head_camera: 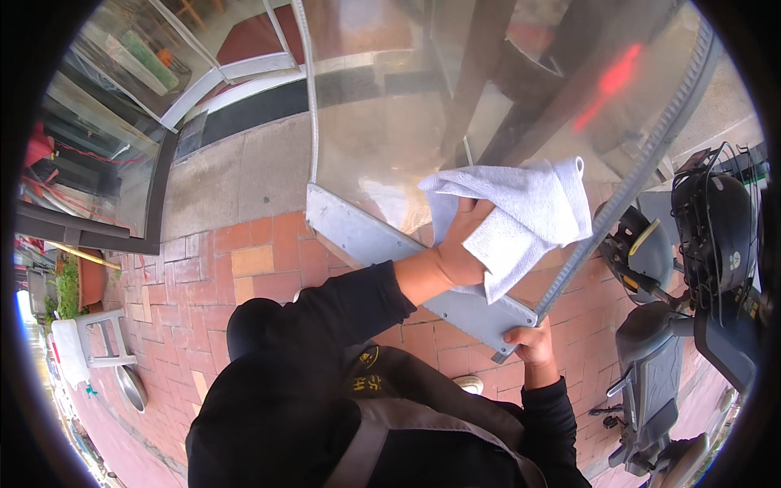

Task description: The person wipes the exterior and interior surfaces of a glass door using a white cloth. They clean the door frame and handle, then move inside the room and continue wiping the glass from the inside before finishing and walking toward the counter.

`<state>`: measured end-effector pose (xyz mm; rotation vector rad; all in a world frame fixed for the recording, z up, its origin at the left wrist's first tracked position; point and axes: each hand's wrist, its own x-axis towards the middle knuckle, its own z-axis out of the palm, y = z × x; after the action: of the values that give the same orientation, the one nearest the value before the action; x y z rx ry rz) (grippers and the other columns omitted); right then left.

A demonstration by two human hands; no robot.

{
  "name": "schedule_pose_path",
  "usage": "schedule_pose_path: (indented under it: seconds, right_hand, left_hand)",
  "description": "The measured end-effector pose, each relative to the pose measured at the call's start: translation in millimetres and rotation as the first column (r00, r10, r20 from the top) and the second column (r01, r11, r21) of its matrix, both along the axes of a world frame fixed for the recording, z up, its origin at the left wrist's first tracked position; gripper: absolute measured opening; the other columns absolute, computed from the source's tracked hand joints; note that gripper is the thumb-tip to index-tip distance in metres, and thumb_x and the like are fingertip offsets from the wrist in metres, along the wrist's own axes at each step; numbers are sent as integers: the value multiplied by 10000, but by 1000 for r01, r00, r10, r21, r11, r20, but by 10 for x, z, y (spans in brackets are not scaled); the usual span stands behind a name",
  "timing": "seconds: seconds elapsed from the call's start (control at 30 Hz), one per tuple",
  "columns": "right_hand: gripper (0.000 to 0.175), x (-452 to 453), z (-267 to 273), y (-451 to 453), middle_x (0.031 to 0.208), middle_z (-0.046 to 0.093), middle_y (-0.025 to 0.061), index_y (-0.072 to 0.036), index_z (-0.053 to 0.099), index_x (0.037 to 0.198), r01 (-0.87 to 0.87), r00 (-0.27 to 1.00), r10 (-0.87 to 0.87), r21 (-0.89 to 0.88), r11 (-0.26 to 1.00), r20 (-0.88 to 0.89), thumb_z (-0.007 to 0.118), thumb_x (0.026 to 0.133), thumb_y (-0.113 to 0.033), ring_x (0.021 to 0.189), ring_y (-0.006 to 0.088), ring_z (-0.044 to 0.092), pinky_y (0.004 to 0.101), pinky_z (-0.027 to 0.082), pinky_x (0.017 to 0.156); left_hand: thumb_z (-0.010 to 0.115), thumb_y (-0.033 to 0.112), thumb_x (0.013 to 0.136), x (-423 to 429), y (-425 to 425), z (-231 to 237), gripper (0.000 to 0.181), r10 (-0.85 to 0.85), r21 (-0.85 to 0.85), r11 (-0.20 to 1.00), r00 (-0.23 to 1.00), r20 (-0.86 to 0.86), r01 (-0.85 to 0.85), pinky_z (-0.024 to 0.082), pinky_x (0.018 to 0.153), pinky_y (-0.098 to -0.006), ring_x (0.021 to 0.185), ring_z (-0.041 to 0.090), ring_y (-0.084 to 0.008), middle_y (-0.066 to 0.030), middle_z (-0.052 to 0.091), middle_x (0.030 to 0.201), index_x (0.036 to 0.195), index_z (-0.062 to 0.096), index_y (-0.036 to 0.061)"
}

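Observation:
A large glass door [378, 134] with a grey metal frame stands in front of me, reflecting light and a red glow. My left hand [464, 250] has a pale white cloth [518, 219] in its grip, bunched and draped over the fingers against the pane. Low on the right, my right hand [534, 341] grips the corner of the door's grey metal bottom rail [476, 317], thumb on the near face. Its other fingers are mostly hidden behind the corner.
A black electric scooter [653, 366] is parked at the right. Red brick paving [280, 256] surrounds me. At the left are a dark-framed glass door [155, 201], a grey plastic stool [107, 338], a metal basin [131, 388] and a planter [91, 277].

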<state>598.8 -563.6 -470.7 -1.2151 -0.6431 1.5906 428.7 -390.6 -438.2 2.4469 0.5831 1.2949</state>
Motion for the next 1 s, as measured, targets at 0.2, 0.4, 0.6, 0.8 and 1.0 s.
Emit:
schedule_pose_path:
  seconds: [0.2,0.4,0.6,0.8,1.0]
  right_hand:
    - [526,-121,-18,-15,1006,657,66,29,667,1068,-38,996,40,-29,999,80,714,544,34,932,200,608,318,492,793]
    - [536,-91,190,34,902,660,69,80,660,1077,-188,978,184,28,982,96,701,547,9,818,194,616,329,504,732]
    - [517,-251,212,61,880,666,92,95,664,1023,-78,997,77,62,995,26,675,516,-3,799,198,618,326,500,734]
    - [474,-229,218,48,822,636,60,73,662,969,-77,995,74,39,996,62,680,506,-29,741,184,579,308,462,672]
    - [458,-197,113,30,824,647,60,63,667,965,-129,988,124,50,990,94,692,518,-32,767,185,594,308,476,690]
  left_hand:
    - [715,309,754,223,-107,350,787,-143,264,948,978,-154,180,335,1140,-473,1384,433,-276,-59,393,1572,1472,459,115]
    - [630,352,951,-444,779,174,498,121,23,993,986,-117,-119,362,1105,-452,1284,489,-392,-174,565,1360,1341,568,49]
    - [185,680,1015,-1145,1200,617,889,98,-512,817,812,576,265,100,1228,-399,1526,174,-293,-177,269,1620,1572,196,-13]
    - [535,518,1005,-1089,965,815,777,128,-567,728,735,666,387,286,1172,-403,1411,382,-259,-137,398,1529,1574,258,66]
    - [723,109,891,-950,859,844,371,436,-574,797,836,332,-187,437,1009,-348,1078,634,-270,-108,675,1161,1220,621,-29]
